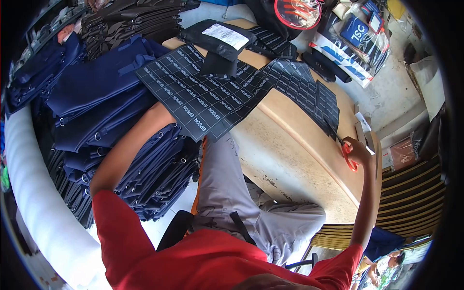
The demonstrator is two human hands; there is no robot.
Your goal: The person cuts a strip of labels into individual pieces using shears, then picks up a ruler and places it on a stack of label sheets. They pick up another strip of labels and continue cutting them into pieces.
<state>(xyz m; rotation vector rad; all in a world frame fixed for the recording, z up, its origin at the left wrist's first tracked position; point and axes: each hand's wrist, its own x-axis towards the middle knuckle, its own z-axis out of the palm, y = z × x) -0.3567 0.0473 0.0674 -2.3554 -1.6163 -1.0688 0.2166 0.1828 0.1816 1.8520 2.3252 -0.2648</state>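
Observation:
My right hand [358, 152] is closed around the red-orange handles of a pair of scissors [349, 157] at the table's right side. The dark blades point up and left, against the edge of a black printed sheet [295, 87] lying on the table. A larger black sheet with a white grid and repeated EPSON lettering [186, 89] hangs over the table's left edge. My left hand [164, 114] reaches under this sheet's lower left side; its fingers are hidden. On top of the sheet rests a black plastic parcel with a white label [223, 36].
Stacks of navy fabric bags [104, 92] with metal rings stand left of the tan table [290, 128]. A white roll [41, 183] lies farther left. A black pouch [319, 66] and clear plastic packages [355, 36] are at the back right. Another person [386, 266] is at lower right.

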